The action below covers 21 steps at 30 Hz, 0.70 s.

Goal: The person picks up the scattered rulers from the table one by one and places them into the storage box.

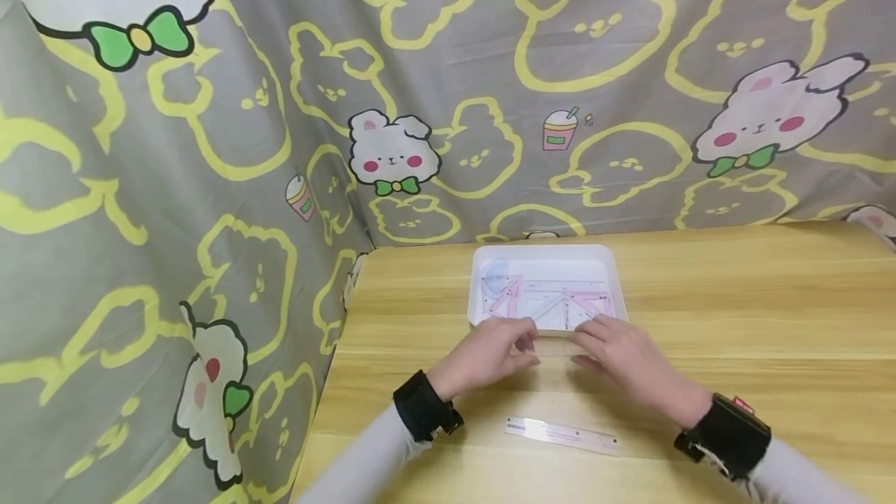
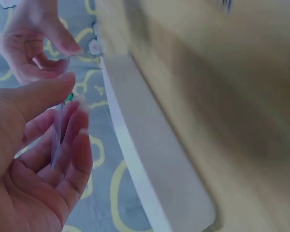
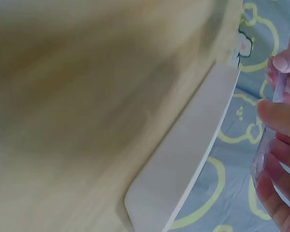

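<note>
My left hand (image 1: pixel 493 352) pinches one end of a thin clear plastic piece (image 2: pixel 58 128) between thumb and fingers. The right hand (image 1: pixel 633 364) holds the other end of it, so the piece spans the gap between both hands, just in front of the white tray (image 1: pixel 546 257). Edge-on in the wrist views, its full shape stays unclear. Inside the tray lie a bluish protractor (image 1: pixel 497 277), a clear ruler (image 1: pixel 560 285), pink set squares (image 1: pixel 507 302) and a bluish set square (image 1: pixel 549 309).
A clear ruler (image 1: pixel 560 435) lies on the wooden table (image 1: pixel 756 294) nearer the body, below both hands. Behind the table and along its left side hangs a grey curtain (image 1: pixel 483 61) with cartoon prints.
</note>
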{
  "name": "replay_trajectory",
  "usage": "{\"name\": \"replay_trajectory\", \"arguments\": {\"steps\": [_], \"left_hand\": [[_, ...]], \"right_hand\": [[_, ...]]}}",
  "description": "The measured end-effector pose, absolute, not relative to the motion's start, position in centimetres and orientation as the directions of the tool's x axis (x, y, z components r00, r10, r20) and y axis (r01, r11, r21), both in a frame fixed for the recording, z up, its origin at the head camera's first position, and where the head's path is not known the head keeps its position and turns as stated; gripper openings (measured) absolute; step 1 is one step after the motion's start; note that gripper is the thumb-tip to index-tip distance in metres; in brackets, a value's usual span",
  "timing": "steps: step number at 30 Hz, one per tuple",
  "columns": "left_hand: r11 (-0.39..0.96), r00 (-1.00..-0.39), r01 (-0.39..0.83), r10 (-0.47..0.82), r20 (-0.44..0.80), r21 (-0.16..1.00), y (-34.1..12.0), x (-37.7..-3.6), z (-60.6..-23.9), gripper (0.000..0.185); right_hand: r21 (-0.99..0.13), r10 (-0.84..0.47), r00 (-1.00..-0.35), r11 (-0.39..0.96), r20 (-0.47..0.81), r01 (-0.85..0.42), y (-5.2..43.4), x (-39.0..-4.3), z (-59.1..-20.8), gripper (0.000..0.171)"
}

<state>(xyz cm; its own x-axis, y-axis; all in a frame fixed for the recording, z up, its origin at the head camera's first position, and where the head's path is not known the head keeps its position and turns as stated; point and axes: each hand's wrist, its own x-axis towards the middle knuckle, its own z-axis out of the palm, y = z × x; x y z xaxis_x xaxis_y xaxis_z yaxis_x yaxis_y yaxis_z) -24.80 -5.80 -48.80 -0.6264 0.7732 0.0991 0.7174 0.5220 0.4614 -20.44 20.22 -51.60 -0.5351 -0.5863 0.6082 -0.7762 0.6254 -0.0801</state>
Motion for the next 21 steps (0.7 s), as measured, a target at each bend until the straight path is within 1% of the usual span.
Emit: {"name": "replay_trajectory", "arguments": {"steps": [2,4,7,12,16,21], "left_hand": [[0.552,-0.643,0.724,0.757,0.116,0.413,-5.5,-26.0,-48.6,0.023],[0.586,-0.663,0.721,0.738,0.123,0.371,-5.0,-27.3,-48.6,0.028],[0.619,-0.686,0.710,0.715,0.133,0.337,-4.3,-29.6,-49.2,0.035],[0.655,-0.703,0.705,0.696,0.147,0.270,-3.1,-32.5,-50.4,0.030],[0.694,-0.724,0.687,0.680,0.118,0.215,-2.2,-34.3,-50.9,0.027],[0.716,-0.755,0.644,0.652,0.070,0.270,-1.5,-36.2,-51.2,0.027]], "right_hand": [[-0.085,-0.592,-0.547,0.629,0.592,-0.773,20.6,-21.9,-51.4,0.034],[-0.078,-0.594,-0.558,0.641,0.579,-0.763,21.1,-23.6,-51.3,0.035],[-0.070,-0.592,-0.586,0.668,0.553,-0.741,21.7,-26.2,-51.3,0.035],[-0.070,-0.592,-0.643,0.707,0.485,-0.704,22.2,-29.3,-52.0,0.027],[-0.082,-0.590,-0.660,0.714,0.466,-0.696,22.7,-31.0,-52.7,0.026],[-0.119,-0.573,-0.695,0.729,0.434,-0.675,23.4,-32.6,-53.2,0.027]]}}
